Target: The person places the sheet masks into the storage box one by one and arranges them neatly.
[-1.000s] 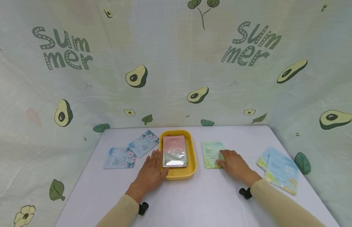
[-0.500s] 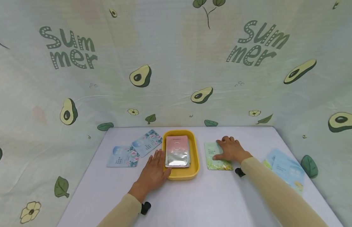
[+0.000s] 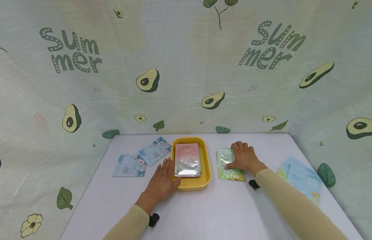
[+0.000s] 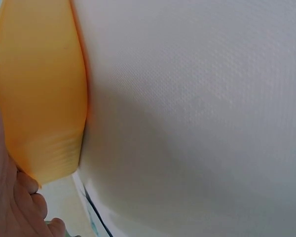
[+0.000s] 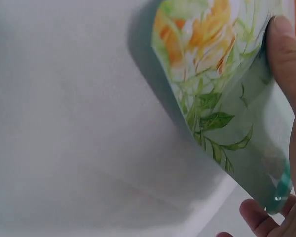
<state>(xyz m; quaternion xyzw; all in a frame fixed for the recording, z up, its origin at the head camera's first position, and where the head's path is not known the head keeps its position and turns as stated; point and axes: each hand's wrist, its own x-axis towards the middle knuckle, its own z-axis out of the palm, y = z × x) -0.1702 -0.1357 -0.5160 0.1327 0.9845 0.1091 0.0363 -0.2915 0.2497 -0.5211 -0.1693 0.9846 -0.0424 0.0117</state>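
My left hand rests with straight fingers against the left side of a yellow tray. In the left wrist view, the tray's outer wall stands beside the hand. Inside the tray lies a pink and silver facial mask packet, seemingly atop others. My right hand grips a green facial mask packet right of the tray. The right wrist view has the thumb on the face of this flower-printed packet, which is bent, its near edge raised off the table.
Two blue floral packets, one flat at the left and one angled by the tray, lie on the white table. Overlapping blue packets lie at the right, partly behind the right sleeve. A printed cloth hangs behind.
My right hand has moved left and farther onto the green packet, and its fingers have taken hold of it, bending it. The left hand stays at the tray.
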